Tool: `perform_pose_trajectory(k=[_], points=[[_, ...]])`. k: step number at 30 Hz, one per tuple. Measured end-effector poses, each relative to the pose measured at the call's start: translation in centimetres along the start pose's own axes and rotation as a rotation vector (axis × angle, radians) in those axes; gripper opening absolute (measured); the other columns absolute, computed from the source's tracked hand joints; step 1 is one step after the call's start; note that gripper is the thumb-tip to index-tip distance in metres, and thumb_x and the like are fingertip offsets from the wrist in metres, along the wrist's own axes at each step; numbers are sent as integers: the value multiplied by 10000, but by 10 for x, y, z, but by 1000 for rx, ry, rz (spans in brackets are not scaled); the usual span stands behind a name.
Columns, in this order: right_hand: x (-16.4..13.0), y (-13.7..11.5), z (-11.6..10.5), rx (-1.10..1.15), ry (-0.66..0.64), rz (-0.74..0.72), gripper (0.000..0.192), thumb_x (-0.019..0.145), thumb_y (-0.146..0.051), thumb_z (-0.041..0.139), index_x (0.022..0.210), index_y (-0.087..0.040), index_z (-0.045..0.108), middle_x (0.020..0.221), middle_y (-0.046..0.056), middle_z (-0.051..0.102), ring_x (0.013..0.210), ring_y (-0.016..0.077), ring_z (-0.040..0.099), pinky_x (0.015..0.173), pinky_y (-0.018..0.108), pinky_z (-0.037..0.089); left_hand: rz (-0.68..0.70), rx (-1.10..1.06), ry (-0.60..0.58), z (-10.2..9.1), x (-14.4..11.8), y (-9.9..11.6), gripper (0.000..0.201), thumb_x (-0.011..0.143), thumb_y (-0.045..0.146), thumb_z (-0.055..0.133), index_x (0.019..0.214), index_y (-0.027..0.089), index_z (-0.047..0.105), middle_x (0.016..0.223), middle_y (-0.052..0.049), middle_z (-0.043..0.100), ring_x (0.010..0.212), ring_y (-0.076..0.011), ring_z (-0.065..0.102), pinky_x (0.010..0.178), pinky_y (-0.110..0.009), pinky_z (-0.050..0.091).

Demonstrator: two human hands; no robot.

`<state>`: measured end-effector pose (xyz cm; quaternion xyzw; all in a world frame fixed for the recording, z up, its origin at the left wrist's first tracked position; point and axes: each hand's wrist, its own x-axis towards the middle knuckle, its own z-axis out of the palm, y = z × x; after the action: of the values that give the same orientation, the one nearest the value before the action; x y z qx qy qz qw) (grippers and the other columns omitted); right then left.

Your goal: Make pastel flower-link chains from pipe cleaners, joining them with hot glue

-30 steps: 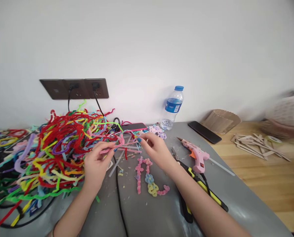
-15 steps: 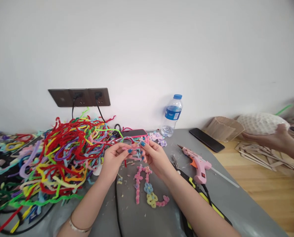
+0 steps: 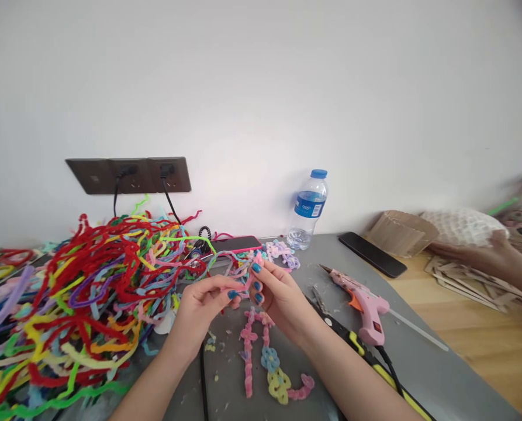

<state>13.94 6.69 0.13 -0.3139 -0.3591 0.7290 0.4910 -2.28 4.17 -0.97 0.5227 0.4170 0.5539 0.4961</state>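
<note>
- Nearest me on the grey table [image 3: 228, 389] lies a bent pipe-cleaner chain [image 3: 248, 369], pink with a blue and a yellow flower, untouched by either grip; my right hand [image 3: 282, 295] is the nearer one to it.
- Just beyond, raised in front of me, is the pink pipe cleaner [image 3: 242, 287]. My left hand [image 3: 203, 310] pinches it between thumb and forefinger.
- From that pinch its long axis runs rightward and slightly away from me, a short span into my right hand.
- My right thumb and fingers press together on its far end, a little farther off than my left; the fingers partly hide it.
- Past the grips lie a pink-edged phone [image 3: 238, 243] and lilac pipe-cleaner loops [image 3: 282, 251].
</note>
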Motion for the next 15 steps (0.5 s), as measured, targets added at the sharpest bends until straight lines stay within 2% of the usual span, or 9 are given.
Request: perform_pose_trajectory(k=[4,6,11,15], points=[[2,0,-3,-80,23,-88,385,688,-512,813,723,-193,601,582,-73,408,492,73,340,485,223,290,186,225,-13,-4,3,-2,97,768,248,723,776,215,813,721,-59,718,584,-142,637,494,-202,513],[5,0,-6,-135,41,-113,395,722,-551,769,724,-187,614,576,-69,395,486,75,318,486,235,264,238,283,-26,-5,3,-3,120,778,212,695,777,223,815,722,-62,723,603,-154,654,500,-207,519],[12,-2,-18,-211,120,-198,443,733,-590,736,623,-191,577,534,-54,409,473,83,313,471,248,223,233,323,-62,-5,2,-6,166,797,184,662,799,237,819,748,-61,727,645,-158,671,552,-216,540],[14,-7,-26,-281,205,-272,429,740,-591,727,631,-190,623,522,-43,447,475,91,354,475,250,253,187,264,25,-11,3,-6,125,796,235,686,796,218,810,759,-52,711,622,-141,642,525,-205,531]])
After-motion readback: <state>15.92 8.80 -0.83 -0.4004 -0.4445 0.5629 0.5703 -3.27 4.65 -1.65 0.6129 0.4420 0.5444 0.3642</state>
